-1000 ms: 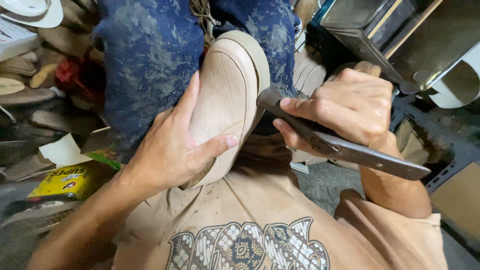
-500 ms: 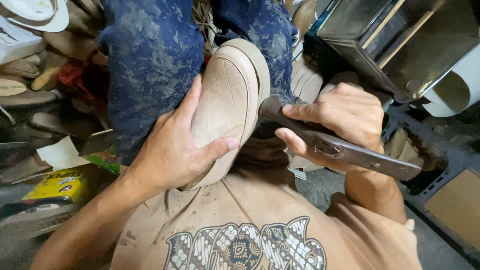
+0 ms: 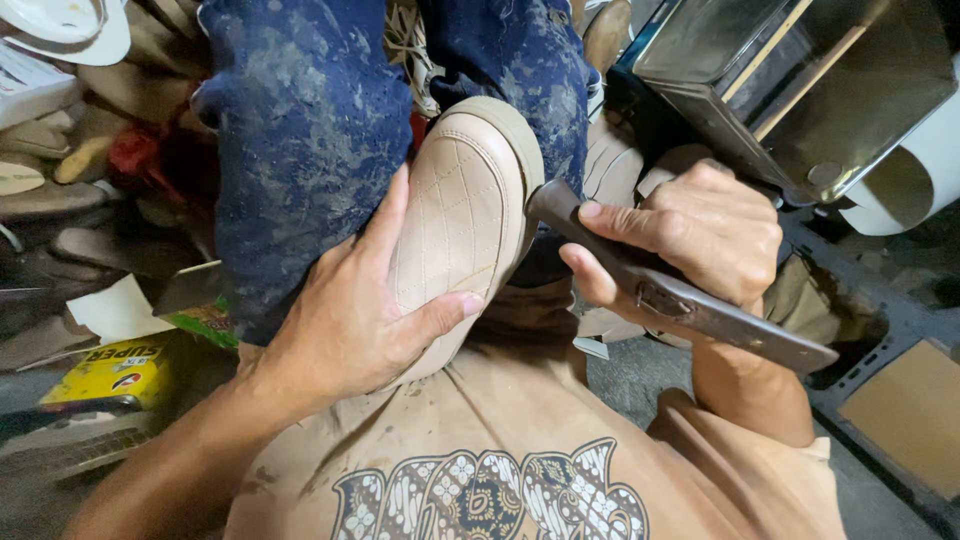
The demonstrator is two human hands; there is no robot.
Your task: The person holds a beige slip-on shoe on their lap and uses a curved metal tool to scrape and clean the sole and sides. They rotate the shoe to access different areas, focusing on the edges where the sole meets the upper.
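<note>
- The beige shoe (image 3: 462, 225) has a quilted, diamond-stitched upper and a smooth, paler rim of sole running round its rounded toe; it points away from the person, toe up between the knees.
- It rests in the person's lap, propped against the thighs in dusty dark-blue trousers (image 3: 300, 150), just above the tan printed shirt (image 3: 480, 470).
- The left hand (image 3: 350, 320) cups the shoe from the near side: fingers lie flat along the upper and the thumb crosses beneath it, so the hand is closed around the shoe.
- The right hand (image 3: 700, 235) is wrapped tight round a dark, worn metal lasting tool (image 3: 680, 300). The tool's blunt head touches the sole rim at the shoe's right edge, and its long handle sticks out past the hand toward the lower right.
- Counted: one shoe in hand, one tool, two hands, both busy.
- To the left, well apart from the shoe, lies a jumble of shoe parts on the floor: pale insoles and soles (image 3: 60, 30), brown pieces, scraps of paper (image 3: 115, 310), and one yellow box (image 3: 110, 375) near the left forearm.
- To the upper right stands a dark metal case (image 3: 800, 90) with an open glossy top and wooden strips across it; beside it is a white roll of material (image 3: 920, 170).
- A flat brown board (image 3: 905, 415) lies at the lower right, beyond the right elbow.
- The left hand covers the lower part of the upper, and the trousers hide whatever lies behind the toe.
</note>
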